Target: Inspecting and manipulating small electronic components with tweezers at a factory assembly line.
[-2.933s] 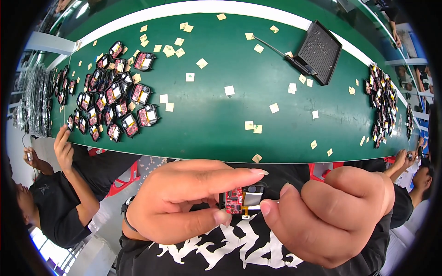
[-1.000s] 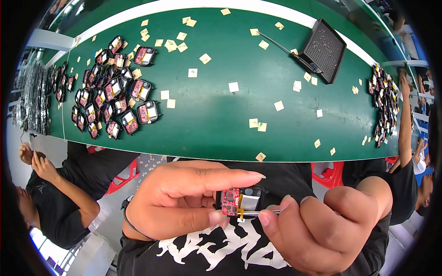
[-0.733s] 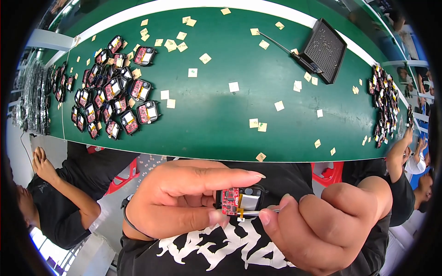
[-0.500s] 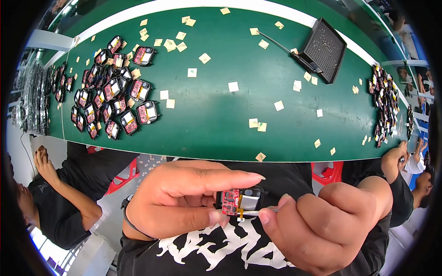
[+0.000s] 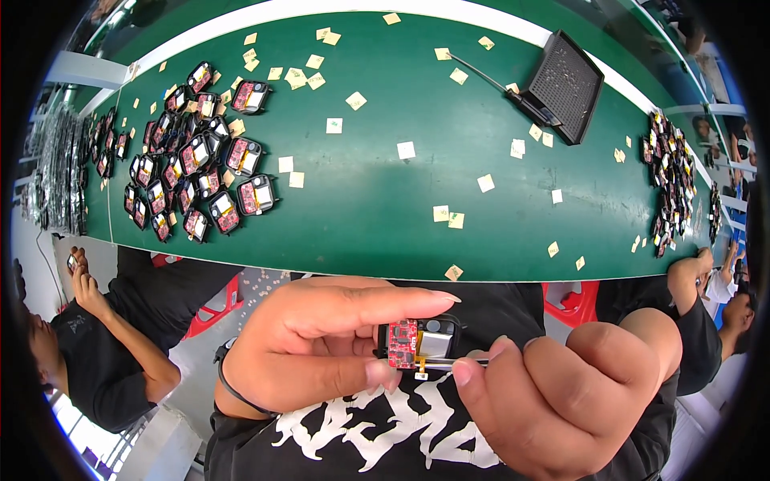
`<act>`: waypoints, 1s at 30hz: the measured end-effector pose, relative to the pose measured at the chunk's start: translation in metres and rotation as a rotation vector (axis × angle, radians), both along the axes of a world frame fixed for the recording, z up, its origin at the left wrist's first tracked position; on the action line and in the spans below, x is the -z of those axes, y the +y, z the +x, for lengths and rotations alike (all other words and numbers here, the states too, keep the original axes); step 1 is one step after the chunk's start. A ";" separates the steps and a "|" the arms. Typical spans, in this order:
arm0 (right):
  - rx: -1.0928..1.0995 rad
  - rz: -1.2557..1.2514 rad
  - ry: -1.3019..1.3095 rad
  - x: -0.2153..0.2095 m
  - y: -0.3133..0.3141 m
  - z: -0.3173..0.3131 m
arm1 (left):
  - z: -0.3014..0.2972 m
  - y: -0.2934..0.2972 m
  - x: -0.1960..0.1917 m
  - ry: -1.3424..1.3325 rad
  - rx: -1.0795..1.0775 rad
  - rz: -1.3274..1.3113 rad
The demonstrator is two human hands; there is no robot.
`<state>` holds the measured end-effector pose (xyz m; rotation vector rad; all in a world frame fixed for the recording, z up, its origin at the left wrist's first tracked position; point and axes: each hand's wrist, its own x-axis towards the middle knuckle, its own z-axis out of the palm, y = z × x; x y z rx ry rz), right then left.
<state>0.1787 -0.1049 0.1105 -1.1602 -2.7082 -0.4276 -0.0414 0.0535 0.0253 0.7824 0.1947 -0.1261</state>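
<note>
My left hand [image 5: 309, 341] holds a small black electronic housing [image 5: 455, 330] between thumb and fingers, in front of my chest. A red circuit board [image 5: 402, 343] fills its left side, and a silver-white block [image 5: 435, 345] sits to the right of that. From the board's lower edge a short yellow flex cable [image 5: 422, 362] hangs down, with a pale connector at its end. Closed around thin metal tweezers [image 5: 464, 361], my right hand [image 5: 569, 389] points their tips leftward at the cable. Whether the tips grip it is too small to tell.
Many similar housings [image 5: 194, 156] lie piled on the green table [image 5: 361, 240] at left, with another pile [image 5: 670, 184] far right. Pale paper squares [image 5: 405, 151] are scattered about. A black tray [image 5: 568, 88] and a long-shafted screwdriver [image 5: 513, 96] lie back right. Co-workers [image 5: 104, 345] sit either side.
The housing has tilted slightly in my left hand, and the tweezers have shifted a little at the flex cable. At left, a co-worker's hand has risen with a small object.
</note>
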 end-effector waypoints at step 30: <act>0.034 -0.265 0.021 -0.017 -0.009 -0.006 | -0.001 -0.002 0.000 0.031 -0.009 -0.035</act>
